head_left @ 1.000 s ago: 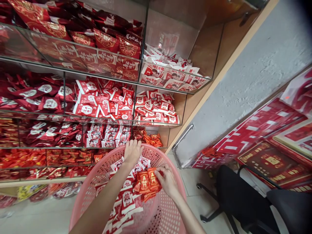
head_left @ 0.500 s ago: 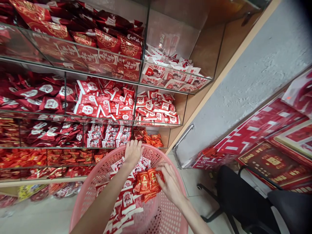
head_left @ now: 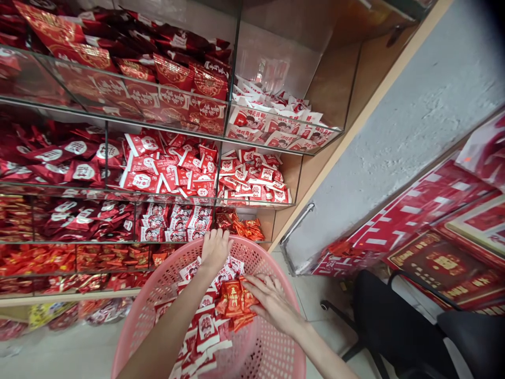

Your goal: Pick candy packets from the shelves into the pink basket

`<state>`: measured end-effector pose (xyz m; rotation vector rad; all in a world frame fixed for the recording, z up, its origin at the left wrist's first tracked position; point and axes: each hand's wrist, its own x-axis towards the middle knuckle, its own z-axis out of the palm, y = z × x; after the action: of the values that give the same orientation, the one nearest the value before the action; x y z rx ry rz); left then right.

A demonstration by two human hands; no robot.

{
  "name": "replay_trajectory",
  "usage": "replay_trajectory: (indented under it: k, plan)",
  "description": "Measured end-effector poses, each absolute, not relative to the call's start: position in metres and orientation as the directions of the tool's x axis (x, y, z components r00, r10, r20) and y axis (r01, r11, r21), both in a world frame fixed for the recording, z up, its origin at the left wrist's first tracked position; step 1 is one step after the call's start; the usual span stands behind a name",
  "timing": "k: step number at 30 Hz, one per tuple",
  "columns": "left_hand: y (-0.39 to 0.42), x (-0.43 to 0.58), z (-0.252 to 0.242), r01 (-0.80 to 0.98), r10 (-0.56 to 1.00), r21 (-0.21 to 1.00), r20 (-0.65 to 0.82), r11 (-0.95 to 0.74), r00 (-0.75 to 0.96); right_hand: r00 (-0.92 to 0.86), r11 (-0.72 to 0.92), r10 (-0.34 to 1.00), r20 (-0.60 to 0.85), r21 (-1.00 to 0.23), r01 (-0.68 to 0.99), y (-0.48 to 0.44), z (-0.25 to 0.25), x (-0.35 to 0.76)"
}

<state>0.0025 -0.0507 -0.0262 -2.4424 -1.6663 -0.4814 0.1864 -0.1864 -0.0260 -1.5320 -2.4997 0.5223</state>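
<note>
A pink perforated basket (head_left: 136, 316) stands in front of the shelves. My left hand (head_left: 216, 250) is closed over its far rim. Inside, orange-red packets (head_left: 233, 299) with gold characters lie in a small pile, and my right hand (head_left: 270, 300) rests against their right side with fingers spread, the fingertips over the nearest packets. Red-and-white packets (head_left: 205, 326) fill the basket's left and middle part, partly hidden behind my left forearm.
Glass-fronted shelves (head_left: 158, 197) full of red packets rise beyond the basket. A grey wall (head_left: 394, 137) runs along the right. Black chairs (head_left: 398, 321) stand at the lower right, near red boxes (head_left: 445, 263).
My right hand has shifted slightly left, further over the orange-red packets, and its fingers reach more sideways. My left hand has stayed on the rim.
</note>
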Motion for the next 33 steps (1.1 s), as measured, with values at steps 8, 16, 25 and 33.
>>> replay_trajectory:
  k: [8,16,25,33]
  plan:
    - [-0.05,0.003,-0.025,0.926,0.888,0.086,0.327,-0.367,0.322,-0.408,0.458,0.889,0.207,-0.368,0.81,-0.137,0.022,0.192]
    - [-0.051,0.003,-0.025,0.934,0.885,0.039,0.334,-0.356,0.324,-0.148,0.148,0.987,-0.062,-0.007,0.989,-0.025,0.02,0.178]
    - [-0.052,0.002,-0.027,0.931,0.877,0.04,0.354,-0.362,0.325,-0.083,0.097,0.986,-0.144,0.097,0.991,-0.001,-0.001,0.176]
    - [-0.051,0.003,-0.028,0.933,0.876,0.024,0.353,-0.358,0.327,-0.045,0.049,0.998,-0.038,0.107,0.993,-0.009,-0.002,0.176]
